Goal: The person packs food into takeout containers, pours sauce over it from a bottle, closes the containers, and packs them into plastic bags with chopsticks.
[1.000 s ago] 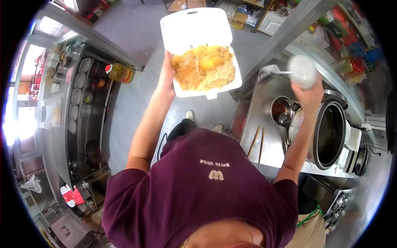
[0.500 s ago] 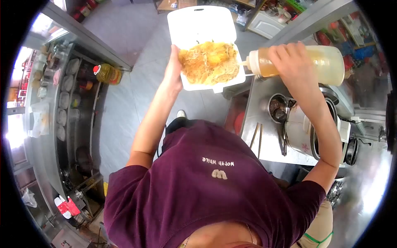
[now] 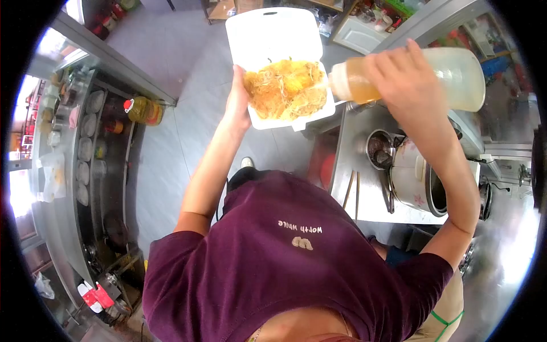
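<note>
My left hand [image 3: 238,98] grips the left side of an open white foam takeout box [image 3: 273,37], its lid standing up at the far side. Yellowish noodles [image 3: 285,91] fill the lower half of the box. In my right hand [image 3: 405,80] is a squeeze bottle [image 3: 461,77], partly filled with amber liquid, with fingers wrapped round its middle. The bottle lies nearly sideways, its capped end pointing left at the right edge of the box. Whether liquid is coming out I cannot tell.
On the metal counter at right are a small pot [image 3: 379,149], a pair of chopsticks [image 3: 351,191] and a white cooker [image 3: 411,176]. An oil jug [image 3: 143,110] stands at left beside a shelf [image 3: 85,148] of stacked containers. Grey tiled floor [image 3: 171,154] lies below.
The squeeze bottle has tilted and shifted in my right hand, its base farther right and its nozzle closer to the box. The box has moved slightly left in view.
</note>
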{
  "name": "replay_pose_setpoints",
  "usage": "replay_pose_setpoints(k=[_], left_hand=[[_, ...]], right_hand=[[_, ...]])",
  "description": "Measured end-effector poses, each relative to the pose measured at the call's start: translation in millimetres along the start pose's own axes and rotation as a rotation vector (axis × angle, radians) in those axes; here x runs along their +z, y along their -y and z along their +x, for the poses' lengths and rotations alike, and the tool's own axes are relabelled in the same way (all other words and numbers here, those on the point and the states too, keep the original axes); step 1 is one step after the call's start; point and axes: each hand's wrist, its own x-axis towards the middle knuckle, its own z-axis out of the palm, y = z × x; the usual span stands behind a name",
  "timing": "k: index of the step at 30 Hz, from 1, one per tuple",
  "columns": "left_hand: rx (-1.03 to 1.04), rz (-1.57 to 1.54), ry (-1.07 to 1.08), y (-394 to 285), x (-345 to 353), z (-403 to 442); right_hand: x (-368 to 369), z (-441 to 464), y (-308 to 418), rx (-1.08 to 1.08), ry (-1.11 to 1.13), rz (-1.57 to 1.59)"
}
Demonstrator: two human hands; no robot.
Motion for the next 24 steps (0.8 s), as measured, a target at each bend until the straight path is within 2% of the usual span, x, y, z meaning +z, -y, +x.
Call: replay_pose_setpoints(k=[1,7,10,13,16,24], left_hand=[[0.005,0.014,-0.002,-1,-1,-2],[0.033,0.044,-0.033,-3,2,-6],[0.047,0.030,-0.035,-6,11,-13],[0.064,0.040,-0.028,-8,11,-17],[0.081,0.037,-0.035,-2,4,-13],[0.081,0.018,0.004,0,4,-10]], right_hand=[[-2,7,7,-0.012,-0.038,0.038],[-15,41,-5,-0.096,-0.094,-0.239],[-18,51,7,-0.129,-0.128,-0.078],[-20,55,5,-0.146,-0.117,-0.179],[-17,42,-15,-0.118,0.019,-0.200],[-10,5,-20,-0.061,0.009,-0.038]])
